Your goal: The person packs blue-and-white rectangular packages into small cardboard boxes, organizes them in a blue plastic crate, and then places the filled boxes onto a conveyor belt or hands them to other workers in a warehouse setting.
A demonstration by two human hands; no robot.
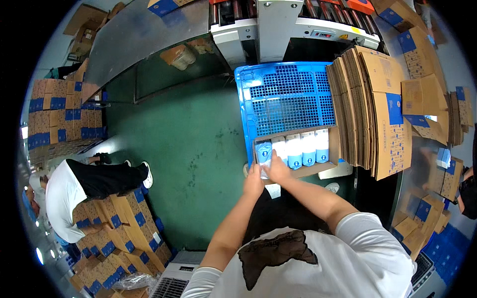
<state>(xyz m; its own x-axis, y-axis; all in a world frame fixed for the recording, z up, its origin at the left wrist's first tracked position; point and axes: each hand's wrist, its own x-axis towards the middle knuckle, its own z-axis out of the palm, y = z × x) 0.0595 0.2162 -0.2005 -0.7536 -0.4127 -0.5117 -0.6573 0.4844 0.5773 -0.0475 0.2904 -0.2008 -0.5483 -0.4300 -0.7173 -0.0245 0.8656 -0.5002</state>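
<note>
An open brown cardboard carton [334, 144] lies on a blue plastic pallet [283, 94]. Inside it stands a row of white and blue packs [308, 147]. My left hand [254, 181] and my right hand [277, 169] both grip one more white and blue pack [264, 152] at the carton's left end, pressed against the row. My forearms reach up from the lower edge over the green floor.
A thick stack of flattened cartons [370, 107] leans right of the pallet. A roller conveyor machine [278, 25] stands behind it. At the left a person in a white shirt [67, 193] bends over stacked boxes [117, 223]. More boxes [54, 116] are piled at the far left.
</note>
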